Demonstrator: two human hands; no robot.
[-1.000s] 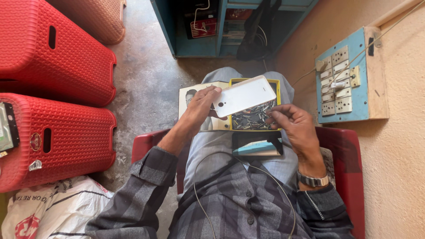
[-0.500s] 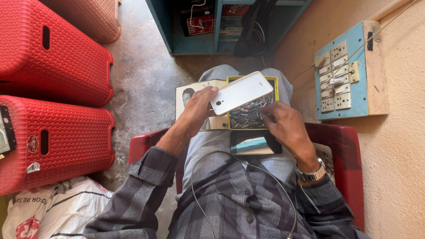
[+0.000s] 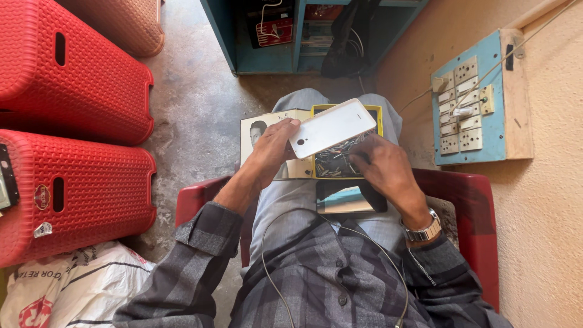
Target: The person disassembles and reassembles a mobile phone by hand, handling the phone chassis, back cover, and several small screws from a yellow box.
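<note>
A white phone back cover point(image 3: 331, 128) is pinched at its near edge by the left hand point(image 3: 274, 149), just above the yellow parts tray point(image 3: 316, 159). The right hand point(image 3: 382, 167) is curled, fingertips dipped into that tray. Cover's probably light, thin, bendy; best gripped by the edges.

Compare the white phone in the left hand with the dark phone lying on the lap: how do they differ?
The white phone is held up, tilted, by the left hand over the yellow box; the dark phone lies flat on the lap, untouched. The white phone shows a plain pale side; the dark phone shows a black-framed reflecting screen. Both are slim rectangles.
</note>
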